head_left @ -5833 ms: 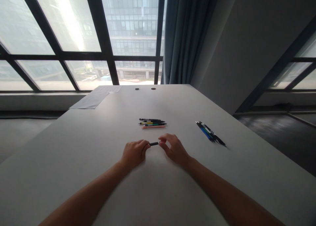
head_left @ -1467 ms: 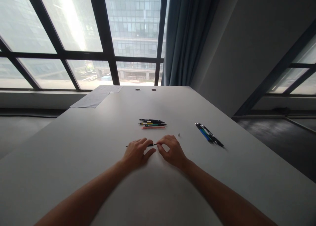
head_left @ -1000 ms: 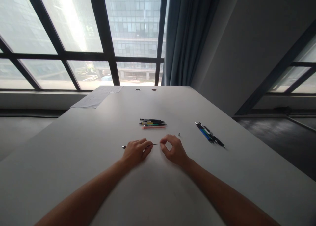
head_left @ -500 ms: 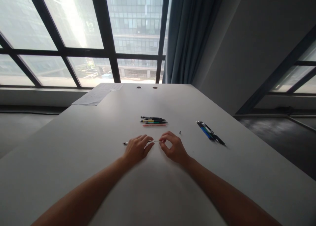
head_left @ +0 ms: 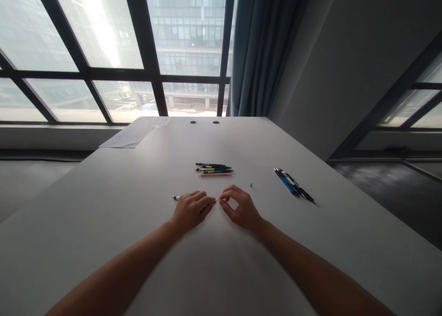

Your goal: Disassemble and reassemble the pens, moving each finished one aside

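My left hand is closed over a white and black pen, whose rear end sticks out to the left. Most of its barrel is hidden under the fingers. Close by on the right, my right hand pinches a thin pale rod between thumb and forefinger. The rod spans the narrow gap between both hands' fingertips; whether it is inside the pen I cannot tell. A small grey cone-shaped piece lies just beyond my right hand.
Several pens and pencils lie in a row past my hands on the white table. Another group of pens lies to the right. Paper sheets rest at the far left edge, and two round holes are at the back.
My left fingers have closed together more tightly around the pen's front end. My right hand has shifted slightly left, narrowing the gap between the hands.
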Demonstrator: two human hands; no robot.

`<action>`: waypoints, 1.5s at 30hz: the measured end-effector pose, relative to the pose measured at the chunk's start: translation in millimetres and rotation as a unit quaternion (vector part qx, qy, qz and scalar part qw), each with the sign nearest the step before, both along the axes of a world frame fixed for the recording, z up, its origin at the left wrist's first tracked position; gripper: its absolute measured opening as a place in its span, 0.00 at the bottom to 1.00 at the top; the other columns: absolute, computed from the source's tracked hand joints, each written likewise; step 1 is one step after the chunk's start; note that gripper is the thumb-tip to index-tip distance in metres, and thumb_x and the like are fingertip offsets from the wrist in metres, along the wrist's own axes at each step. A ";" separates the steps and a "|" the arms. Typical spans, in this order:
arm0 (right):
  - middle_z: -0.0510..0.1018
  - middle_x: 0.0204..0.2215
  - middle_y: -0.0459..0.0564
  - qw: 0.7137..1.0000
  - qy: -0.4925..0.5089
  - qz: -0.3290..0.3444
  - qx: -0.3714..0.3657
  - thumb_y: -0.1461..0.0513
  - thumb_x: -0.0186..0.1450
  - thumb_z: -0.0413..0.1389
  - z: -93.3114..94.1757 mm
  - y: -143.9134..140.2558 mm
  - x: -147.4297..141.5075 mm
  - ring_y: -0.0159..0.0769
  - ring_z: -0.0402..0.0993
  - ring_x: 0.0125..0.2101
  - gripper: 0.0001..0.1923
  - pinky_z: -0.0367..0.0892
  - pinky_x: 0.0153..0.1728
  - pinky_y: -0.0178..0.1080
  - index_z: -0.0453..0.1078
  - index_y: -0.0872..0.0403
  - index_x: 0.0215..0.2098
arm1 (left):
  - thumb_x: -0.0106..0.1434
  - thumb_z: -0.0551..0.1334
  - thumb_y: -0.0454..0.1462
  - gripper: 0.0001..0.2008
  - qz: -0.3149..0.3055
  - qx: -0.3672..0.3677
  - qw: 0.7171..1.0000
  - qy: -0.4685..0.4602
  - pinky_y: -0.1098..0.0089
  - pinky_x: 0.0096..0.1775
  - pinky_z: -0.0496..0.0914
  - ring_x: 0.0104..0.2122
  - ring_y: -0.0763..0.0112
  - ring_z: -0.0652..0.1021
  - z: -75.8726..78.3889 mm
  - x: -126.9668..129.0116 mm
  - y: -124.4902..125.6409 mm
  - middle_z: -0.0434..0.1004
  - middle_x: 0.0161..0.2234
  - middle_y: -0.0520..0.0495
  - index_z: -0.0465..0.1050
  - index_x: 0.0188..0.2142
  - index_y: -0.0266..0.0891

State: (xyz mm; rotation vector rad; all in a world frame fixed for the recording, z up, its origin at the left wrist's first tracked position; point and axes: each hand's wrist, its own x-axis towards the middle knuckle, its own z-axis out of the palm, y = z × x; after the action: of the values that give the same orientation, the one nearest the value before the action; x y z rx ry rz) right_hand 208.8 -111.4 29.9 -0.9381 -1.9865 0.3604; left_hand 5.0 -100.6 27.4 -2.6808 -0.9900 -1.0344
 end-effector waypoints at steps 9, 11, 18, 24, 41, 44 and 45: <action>0.73 0.32 0.48 1.000 -0.005 -0.015 -0.006 0.65 0.62 0.55 -1.5 0.8 -0.9 0.32 0.69 0.30 0.02 0.66 0.35 0.38 0.69 0.54 0.32 | 0.67 0.55 0.38 0.11 -0.002 0.022 1.000 -0.001 0.74 0.26 0.62 0.24 0.75 0.71 0.3 1.3 -0.1 0.73 0.24 0.50 0.75 0.34 0.40; 0.73 0.33 0.48 1.000 -0.008 -0.009 -0.010 0.65 0.61 0.55 -2.2 0.9 -1.1 0.32 0.69 0.30 0.01 0.65 0.35 0.38 0.69 0.53 0.32 | 0.67 0.55 0.38 0.10 -0.005 0.021 1.000 -0.003 0.74 0.26 0.62 0.24 0.75 0.72 0.6 1.2 -0.1 0.74 0.24 0.51 0.75 0.34 0.40; 0.74 0.33 0.49 0.968 -0.110 -0.226 0.006 0.66 0.55 0.56 -2.9 15.5 27.7 0.38 0.68 0.38 0.02 0.57 0.46 0.43 0.68 0.55 0.25 | 0.65 0.56 0.39 0.13 0.038 -0.036 0.999 -0.008 0.72 0.27 0.65 0.26 0.70 0.75 -1.5 -2.8 0.1 0.74 0.26 0.50 0.68 0.48 0.38; 0.72 0.37 0.53 0.912 -0.224 -0.342 -0.042 0.65 0.55 0.56 -4.5 23.4 56.0 0.40 0.65 0.40 0.02 0.54 0.43 0.41 0.71 0.56 0.25 | 0.62 0.55 0.37 0.11 0.045 -0.066 0.997 -0.001 0.70 0.29 0.67 0.28 0.68 0.76 -0.9 -3.0 -0.1 0.75 0.28 0.50 0.68 0.45 0.39; 0.71 0.34 0.50 0.915 -0.209 -0.334 -0.087 0.63 0.57 0.57 -12.2 27.4 56.2 0.39 0.69 0.37 0.03 0.58 0.41 0.40 0.73 0.55 0.27 | 0.63 0.55 0.33 0.09 0.004 -0.091 0.996 0.014 0.69 0.32 0.69 0.29 0.69 0.75 -3.7 -0.1 -0.3 0.76 0.29 0.48 0.70 0.41 0.39; 0.71 0.34 0.50 0.924 -0.182 -0.329 -0.069 0.64 0.56 0.57 -10.4 27.8 58.2 0.39 0.69 0.37 0.03 0.58 0.41 0.40 0.72 0.55 0.29 | 0.62 0.54 0.33 0.10 0.001 -0.095 0.995 0.012 0.68 0.32 0.69 0.30 0.68 0.74 -3.0 -1.0 -0.6 0.75 0.30 0.47 0.70 0.42 0.38; 0.71 0.34 0.50 0.929 -0.164 -0.326 -0.055 0.64 0.56 0.56 -9.3 27.5 57.7 0.38 0.69 0.36 0.03 0.58 0.41 0.40 0.72 0.55 0.29 | 0.62 0.54 0.33 0.10 -0.005 -0.094 0.996 0.012 0.67 0.33 0.69 0.32 0.67 0.74 -2.5 -1.3 -0.7 0.75 0.31 0.46 0.70 0.42 0.38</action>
State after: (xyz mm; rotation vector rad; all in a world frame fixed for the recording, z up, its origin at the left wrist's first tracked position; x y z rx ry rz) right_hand 266.6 -83.9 20.5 -1.7481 -1.8138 -0.0719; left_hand 3.7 -101.3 25.0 -2.8420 -1.1216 -0.9536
